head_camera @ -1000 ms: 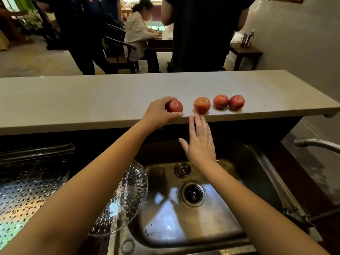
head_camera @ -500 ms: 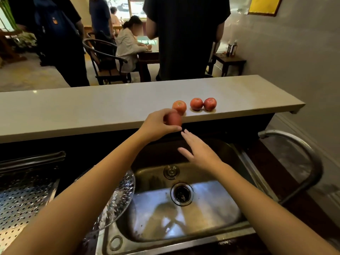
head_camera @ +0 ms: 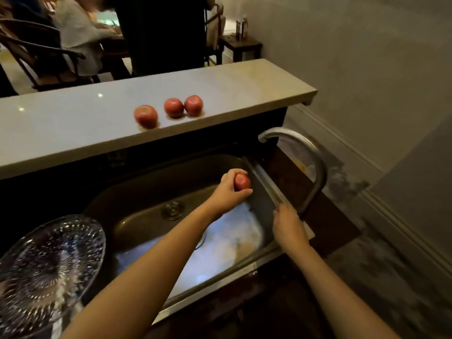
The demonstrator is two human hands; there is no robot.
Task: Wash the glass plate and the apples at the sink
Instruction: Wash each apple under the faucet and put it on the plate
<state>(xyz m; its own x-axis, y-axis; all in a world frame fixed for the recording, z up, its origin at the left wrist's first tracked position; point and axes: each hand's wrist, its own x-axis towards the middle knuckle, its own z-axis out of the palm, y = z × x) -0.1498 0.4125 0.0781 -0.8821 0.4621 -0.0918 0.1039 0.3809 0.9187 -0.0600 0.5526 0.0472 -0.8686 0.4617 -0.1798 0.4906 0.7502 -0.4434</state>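
My left hand grips a red apple low inside the steel sink, near its right wall under the curved faucet. My right hand rests at the faucet's base on the sink's right rim; its fingers are curled there, and what they touch is hidden. Three more red apples sit on the pale counter ledge behind the sink. The glass plate leans at the sink's left edge, wet and ribbed.
Beyond the ledge a person in black stands and another sits at a table with dark chairs. A small side table with bottles stands by the grey wall. Dark wood counter lies right of the sink.
My left hand carried the apple from the ledge down into the sink toward the faucet. My right hand moved from the sink's middle to the faucet base. The view swung right.
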